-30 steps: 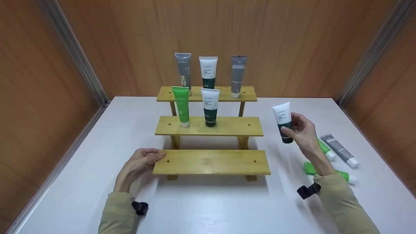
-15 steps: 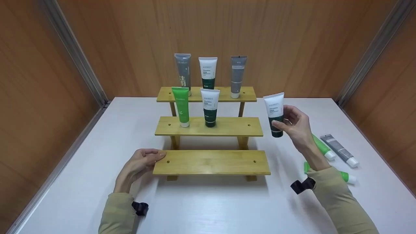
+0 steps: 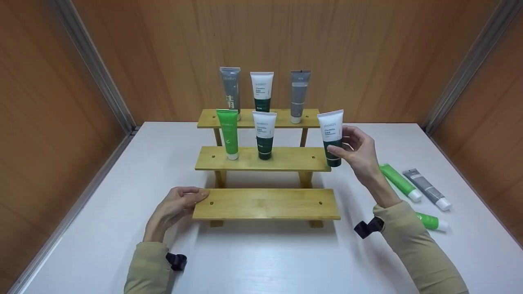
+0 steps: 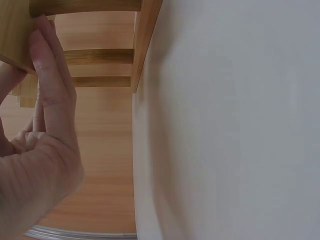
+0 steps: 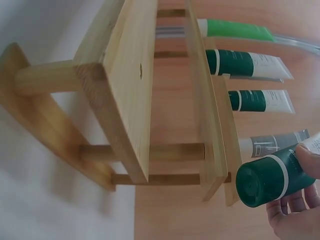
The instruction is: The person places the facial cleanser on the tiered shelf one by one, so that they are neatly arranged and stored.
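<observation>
My right hand [image 3: 360,153] pinches a white and dark-green squeeze tube [image 3: 331,126], cap down and slightly tilted, at the right end of the middle step of a three-step wooden display stand [image 3: 265,204]. In the right wrist view the tube's dark-green cap [image 5: 255,184] shows below the thumb; whether it touches the step, I cannot tell. My left hand [image 3: 173,206] grips the left end of the lowest step, thumb on top and fingers underneath. A green tube [image 3: 229,132] and another white and dark-green tube [image 3: 264,134] stand on the middle step.
On the top step stand a blue-grey tube [image 3: 231,90], a white and green tube [image 3: 262,87] and a grey tube [image 3: 299,94]. Two green tubes [image 3: 400,182] and a grey tube [image 3: 428,189] lie on the white table at right. Wooden panels [image 3: 367,61] enclose the table.
My right hand has carried the white and dark-green tube leftward and slightly up in the view, from beside the stand to the middle step's right end. My left hand has stayed put.
</observation>
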### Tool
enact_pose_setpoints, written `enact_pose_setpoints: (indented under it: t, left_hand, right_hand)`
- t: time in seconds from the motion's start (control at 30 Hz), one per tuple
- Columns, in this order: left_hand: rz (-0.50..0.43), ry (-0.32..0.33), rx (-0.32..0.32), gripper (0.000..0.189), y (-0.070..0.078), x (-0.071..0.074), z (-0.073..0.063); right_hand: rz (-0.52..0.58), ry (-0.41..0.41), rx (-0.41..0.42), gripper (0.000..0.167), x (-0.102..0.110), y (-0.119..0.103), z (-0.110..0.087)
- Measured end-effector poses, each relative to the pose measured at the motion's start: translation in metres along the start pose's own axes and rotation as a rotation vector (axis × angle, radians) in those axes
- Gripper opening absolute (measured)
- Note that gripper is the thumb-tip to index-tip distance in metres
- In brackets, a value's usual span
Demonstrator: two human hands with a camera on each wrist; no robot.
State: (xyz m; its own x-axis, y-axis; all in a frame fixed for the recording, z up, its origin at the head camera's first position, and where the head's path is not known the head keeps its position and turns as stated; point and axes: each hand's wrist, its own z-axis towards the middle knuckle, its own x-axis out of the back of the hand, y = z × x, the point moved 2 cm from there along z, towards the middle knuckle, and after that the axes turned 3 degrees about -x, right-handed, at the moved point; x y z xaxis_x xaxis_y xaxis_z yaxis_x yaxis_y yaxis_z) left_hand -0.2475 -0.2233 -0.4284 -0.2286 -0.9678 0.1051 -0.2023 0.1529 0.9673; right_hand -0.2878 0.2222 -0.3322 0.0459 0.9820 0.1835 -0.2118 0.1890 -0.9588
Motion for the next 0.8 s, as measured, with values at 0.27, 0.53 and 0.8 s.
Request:
enact_pose_setpoints:
  t: [0.27,0.53,0.8]
  left_hand:
    - [-0.012,-0.029,-0.009,0.051,-0.001,0.002,0.001]
    - [-0.016,-0.016,-0.004,0.049,0.000,0.001,0.000]
    - [-0.014,-0.008,0.015,0.050,0.002,0.000,0.000]
  right_hand:
    - [0.050,-0.034,0.025,0.054,-0.013,0.001,0.005]
    - [0.029,-0.071,-0.007,0.055,-0.022,0.004,0.005]
    - [0.058,-0.081,-0.015,0.056,-0.020,0.008,0.006]
